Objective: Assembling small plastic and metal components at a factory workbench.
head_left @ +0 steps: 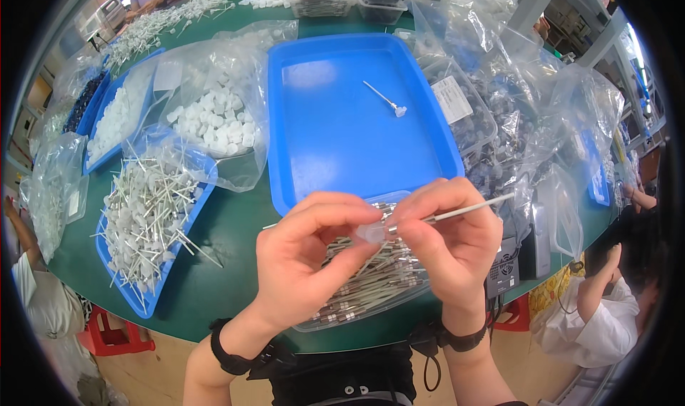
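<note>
My left hand point(296, 252) pinches a translucent white plastic cap point(370, 232) between thumb and forefinger. In my right hand point(457, 245) is a thin whitish rod point(472, 206), its far end pointing right and slightly up. The rod's metal-coloured end meets the cap between my fingertips; how deep it sits I cannot tell. Below both hands is a clear plastic tub point(314, 327) holding many similar rods with metal ends. Beyond them lies a large blue tray point(342, 135), with a single rod with a white cap point(385, 99) in it.
To the left, a blue tray point(145, 307) is heaped with capped rods, some overhanging its edge. Behind it is a clear bag of white caps point(217, 124). Clear bags of dark parts point(492, 120) crowd the right. Co-workers sit at both sides and across the green table point(235, 263).
</note>
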The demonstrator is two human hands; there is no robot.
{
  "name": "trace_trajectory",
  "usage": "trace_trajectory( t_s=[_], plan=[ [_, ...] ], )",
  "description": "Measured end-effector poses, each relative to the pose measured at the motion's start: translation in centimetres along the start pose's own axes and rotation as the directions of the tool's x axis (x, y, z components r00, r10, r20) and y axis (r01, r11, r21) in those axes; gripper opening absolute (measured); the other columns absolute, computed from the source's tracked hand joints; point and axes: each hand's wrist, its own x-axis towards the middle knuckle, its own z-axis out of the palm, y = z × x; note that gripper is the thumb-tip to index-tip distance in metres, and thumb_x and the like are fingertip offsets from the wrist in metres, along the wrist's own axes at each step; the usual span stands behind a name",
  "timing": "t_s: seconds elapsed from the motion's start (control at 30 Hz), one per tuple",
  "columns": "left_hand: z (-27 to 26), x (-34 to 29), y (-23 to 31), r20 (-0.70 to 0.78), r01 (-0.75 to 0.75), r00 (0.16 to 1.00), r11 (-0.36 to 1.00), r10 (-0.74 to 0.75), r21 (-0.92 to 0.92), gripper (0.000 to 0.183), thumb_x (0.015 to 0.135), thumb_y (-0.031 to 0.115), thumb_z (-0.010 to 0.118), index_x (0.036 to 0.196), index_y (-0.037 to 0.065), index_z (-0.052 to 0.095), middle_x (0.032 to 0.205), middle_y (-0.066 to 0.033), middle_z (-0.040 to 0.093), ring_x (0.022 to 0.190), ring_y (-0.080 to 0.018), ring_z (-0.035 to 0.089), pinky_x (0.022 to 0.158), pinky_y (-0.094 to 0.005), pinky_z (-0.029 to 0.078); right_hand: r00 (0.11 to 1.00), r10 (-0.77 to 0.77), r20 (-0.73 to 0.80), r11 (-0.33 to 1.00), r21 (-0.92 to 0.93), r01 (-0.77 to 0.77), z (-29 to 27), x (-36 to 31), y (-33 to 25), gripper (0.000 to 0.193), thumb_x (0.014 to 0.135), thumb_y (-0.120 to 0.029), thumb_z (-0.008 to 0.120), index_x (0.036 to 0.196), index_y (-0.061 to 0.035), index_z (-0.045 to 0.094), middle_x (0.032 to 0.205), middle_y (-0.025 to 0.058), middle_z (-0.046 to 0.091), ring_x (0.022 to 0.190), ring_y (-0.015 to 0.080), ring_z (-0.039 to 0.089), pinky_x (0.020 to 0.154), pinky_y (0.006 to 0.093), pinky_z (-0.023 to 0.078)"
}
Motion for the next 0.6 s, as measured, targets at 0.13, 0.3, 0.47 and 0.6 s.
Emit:
trace_trajectory(
  t_s=[0.13,0.3,0.47,0.6],
  plan=[
    [0.18,0.00,0.39,-0.008,0.086,0.996,0.991,-0.088,-0.105,0.027,0.075,-0.014,0.056,0.101,-0.007,0.059,0.103,-0.0120,0.053,0.096,-0.0177,0.054,0.083,-0.0287,0.048,0.999,0.025,-0.032,0.998,0.050,-0.024,0.03,-0.16,0.06,0.012,0.077,0.002,0.063,0.086,0.0036,0.056,0.079,0.0085,0.061,0.073,0.0108,0.056,0.066,0.0227,0.044],
    [-0.23,0.06,0.23,0.046,0.091,0.995,0.973,-0.083,-0.213,0.028,0.078,-0.013,0.053,0.105,-0.007,0.055,0.105,-0.0125,0.053,0.098,-0.0183,0.054,0.086,-0.0300,0.047,0.999,0.035,-0.017,0.998,0.046,-0.034,0.03,-0.23,0.09,0.011,0.077,0.002,0.063,0.086,0.0038,0.056,0.079,0.0085,0.061,0.073,0.0110,0.057,0.066,0.0228,0.045],
    [-0.56,0.12,-0.05,0.098,0.075,0.994,0.962,-0.051,-0.264,0.029,0.080,-0.010,0.054,0.109,-0.007,0.052,0.108,-0.0137,0.053,0.100,-0.0191,0.054,0.089,-0.0325,0.045,1.000,0.013,-0.015,0.997,0.074,-0.012,-0.06,-0.02,-0.18,0.012,0.077,0.002,0.063,0.087,0.0041,0.056,0.080,0.0083,0.061,0.073,0.0110,0.057,0.066,0.0226,0.045],
    [-0.77,0.13,-0.20,0.137,0.111,0.988,0.957,-0.076,-0.267,0.028,0.080,-0.008,0.055,0.108,-0.008,0.052,0.108,-0.0147,0.054,0.101,-0.0191,0.054,0.090,-0.0327,0.044,1.000,0.005,-0.020,0.999,0.053,-0.004,-0.11,-0.01,-0.28,0.011,0.076,0.003,0.063,0.086,0.0032,0.057,0.080,0.0084,0.061,0.073,0.0121,0.057,0.066,0.0231,0.045]
  ],
)
